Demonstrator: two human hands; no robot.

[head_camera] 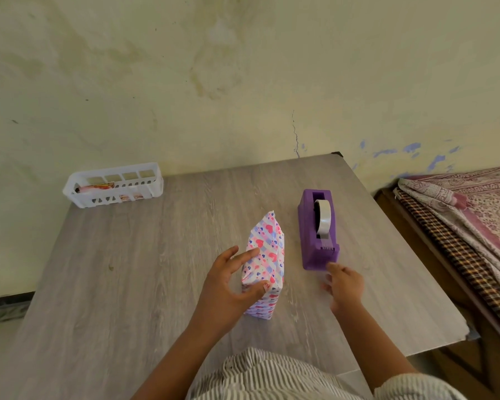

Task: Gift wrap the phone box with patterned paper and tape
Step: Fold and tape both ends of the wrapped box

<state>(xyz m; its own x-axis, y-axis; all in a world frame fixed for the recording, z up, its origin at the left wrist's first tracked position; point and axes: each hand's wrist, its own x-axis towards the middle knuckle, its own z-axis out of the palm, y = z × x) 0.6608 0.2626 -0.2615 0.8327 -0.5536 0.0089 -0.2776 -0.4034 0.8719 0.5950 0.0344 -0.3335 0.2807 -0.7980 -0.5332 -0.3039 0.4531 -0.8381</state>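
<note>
Phone box (pixel 264 264), fully covered in heart-patterned paper, standing on a long edge at centre frame on the grey wood-grain table (pixel 127 269), far end folded to a point. Left hand (pixel 228 281) against its left face: fingers (pixel 247 254) spread and nearly straight along the upper side, thumb (pixel 256 290) pressed on the near top edge, so box steadied between thumb and fingers rather than wrapped by them. Right hand (pixel 344 287) blurred, right of the box and apart from it, fingertips just short of the near end of the purple tape dispenser (pixel 318 232); whether curled or loose, cannot tell. Dispenser beside the box on the right, clear tape roll (pixel 323 219) seated in it. White slotted basket (pixel 113 184) at upper left against the wall, coloured packets inside. Patterned bedding (pixel 468 209) at right edge. Striped garment (pixel 271 376) at bottom.
</note>
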